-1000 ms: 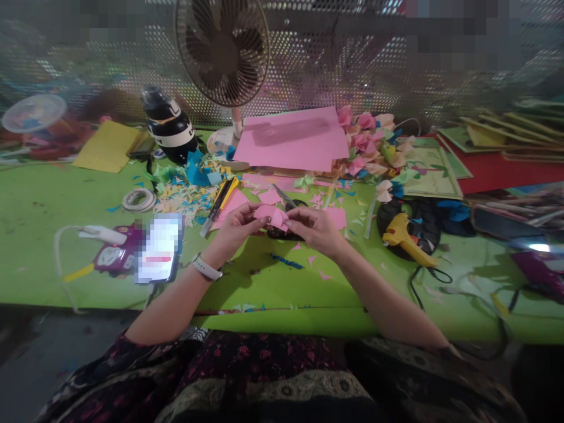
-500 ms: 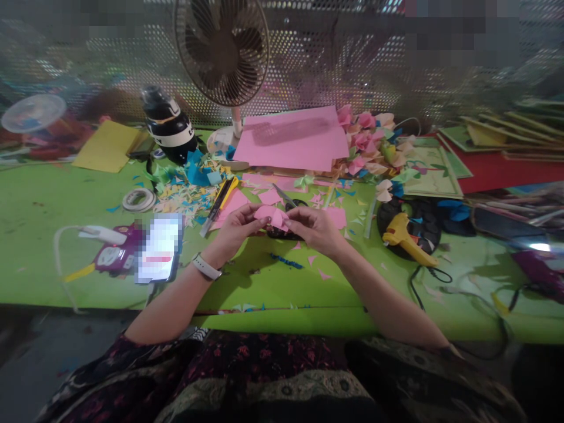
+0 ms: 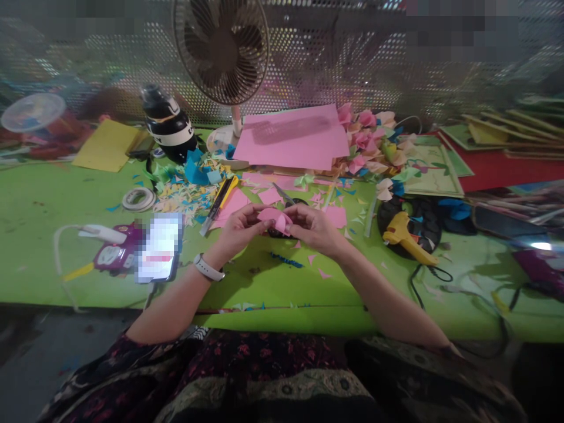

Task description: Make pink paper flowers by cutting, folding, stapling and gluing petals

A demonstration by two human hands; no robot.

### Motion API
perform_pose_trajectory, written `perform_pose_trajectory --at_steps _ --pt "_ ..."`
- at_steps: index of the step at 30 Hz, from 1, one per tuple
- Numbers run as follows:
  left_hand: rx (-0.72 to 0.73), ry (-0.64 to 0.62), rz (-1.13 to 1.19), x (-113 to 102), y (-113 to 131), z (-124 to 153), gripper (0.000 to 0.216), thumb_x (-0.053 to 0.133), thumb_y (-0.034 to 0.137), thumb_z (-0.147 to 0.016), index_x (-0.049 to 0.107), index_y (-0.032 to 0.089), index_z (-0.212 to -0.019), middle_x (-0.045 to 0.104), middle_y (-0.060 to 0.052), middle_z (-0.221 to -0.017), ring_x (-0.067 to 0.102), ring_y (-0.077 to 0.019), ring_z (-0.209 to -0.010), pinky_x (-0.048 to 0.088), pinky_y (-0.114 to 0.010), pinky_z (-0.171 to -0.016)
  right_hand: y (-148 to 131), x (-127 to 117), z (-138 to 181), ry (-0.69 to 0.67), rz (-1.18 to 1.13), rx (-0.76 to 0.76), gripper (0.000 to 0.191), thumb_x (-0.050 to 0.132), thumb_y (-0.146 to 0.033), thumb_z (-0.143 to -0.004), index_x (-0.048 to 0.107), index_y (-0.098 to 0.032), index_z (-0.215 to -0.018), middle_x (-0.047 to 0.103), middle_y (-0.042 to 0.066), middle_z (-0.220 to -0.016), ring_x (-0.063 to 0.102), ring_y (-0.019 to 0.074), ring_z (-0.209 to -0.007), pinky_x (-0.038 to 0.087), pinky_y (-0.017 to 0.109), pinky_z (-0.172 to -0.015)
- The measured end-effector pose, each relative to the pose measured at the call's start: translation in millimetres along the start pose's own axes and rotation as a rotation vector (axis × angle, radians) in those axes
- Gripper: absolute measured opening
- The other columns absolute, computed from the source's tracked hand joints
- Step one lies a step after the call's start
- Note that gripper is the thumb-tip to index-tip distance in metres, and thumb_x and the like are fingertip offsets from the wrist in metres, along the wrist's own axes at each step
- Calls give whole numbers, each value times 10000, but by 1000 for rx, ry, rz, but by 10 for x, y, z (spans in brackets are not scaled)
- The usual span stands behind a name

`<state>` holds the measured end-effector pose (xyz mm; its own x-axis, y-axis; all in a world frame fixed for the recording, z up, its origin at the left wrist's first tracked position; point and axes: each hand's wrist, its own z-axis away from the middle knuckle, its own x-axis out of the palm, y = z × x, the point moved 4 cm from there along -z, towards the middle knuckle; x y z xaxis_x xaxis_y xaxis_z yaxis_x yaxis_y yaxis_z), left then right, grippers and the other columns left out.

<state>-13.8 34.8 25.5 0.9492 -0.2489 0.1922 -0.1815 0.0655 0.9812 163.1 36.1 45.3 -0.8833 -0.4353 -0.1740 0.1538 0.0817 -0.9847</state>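
Between both hands is a small pink paper flower (image 3: 278,220), held above the green table. Its left petals are pinched by my left hand (image 3: 243,227), which has a white band at the wrist. My right hand (image 3: 314,228) grips the flower's right side between thumb and fingers. Scissors (image 3: 286,195) lie partly hidden behind the hands. A blue twisted strip (image 3: 285,260) rests just below them. Pink paper pieces (image 3: 269,196) and a yellow and black cutter knife (image 3: 219,205) lie close to my left hand.
Pink sheets (image 3: 293,138) and a heap of paper flowers (image 3: 368,138) lie at the back, beside a fan (image 3: 222,53) and a black bottle (image 3: 170,126). A yellow glue gun (image 3: 408,238) rests at right. At left are a phone (image 3: 159,247) and a tape roll (image 3: 138,200).
The pink flower has turned slightly in my fingers, its petals now folded differently. Both hands stay in nearly the same place.
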Motion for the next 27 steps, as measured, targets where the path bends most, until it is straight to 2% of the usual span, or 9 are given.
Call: perform_pose_trajectory --at_steps 3,7,12,16,18,22,27 --pt "30 -5 -38 15 9 10 433 839 392 -710 671 163 -1037 743 -44 -900 678 -138 -788 557 -250 -714 -5 4 12 -12 3 15 234 674 -261 -775 632 -166 -986 703 44 -913 647 138 -781 531 267 -667" --pt "38 -14 -54 33 3 16 422 830 395 -721 676 160 -1037 741 -55 -923 675 -138 -785 560 -258 -729 -37 23 20 -23 37 52 215 645 -255 -792 628 -171 -989 687 32 -866 616 124 -697 509 248 -579" --pt "37 -15 -50 33 -27 17 441 831 396 -721 674 168 -1064 723 -33 -848 672 -143 -764 570 -283 -743 -74 55 13 -40 62 15 221 635 -242 -799 628 -168 -1006 658 6 -807 583 107 -659 488 241 -582" --pt "43 -43 -60 40 -11 26 419 828 363 -730 685 166 -1071 719 -41 -889 678 -146 -784 576 -296 -772 -46 65 9 -69 -16 70 234 643 -240 -792 617 -177 -1016 665 15 -853 594 113 -694 472 236 -582" --pt "49 -68 -66 52 18 39 399 822 362 -738 693 167 -1061 715 -38 -883 674 -137 -771 575 -284 -767 -35 66 11 -88 -76 118 266 661 -244 -772 617 -180 -1027 658 7 -844 576 104 -672 437 220 -549" --pt "30 -123 -60 96 65 80 376 817 356 -746 696 165 -1046 720 -50 -891 677 -136 -770 570 -269 -749 -22 64 18 -116 -162 234 282 650 -255 -728 629 -179 -999 583 -45 -684 435 65 -515 298 200 -452" --pt "-13 -144 14 145 43 114 482 892 257 -640 682 175 -1065 718 -50 -984 687 -146 -812 574 -291 -783 -5 78 20 -107 -213 289 274 642 -248 -664 628 -181 -930 541 -65 -630 365 56 -466 229 212 -432"
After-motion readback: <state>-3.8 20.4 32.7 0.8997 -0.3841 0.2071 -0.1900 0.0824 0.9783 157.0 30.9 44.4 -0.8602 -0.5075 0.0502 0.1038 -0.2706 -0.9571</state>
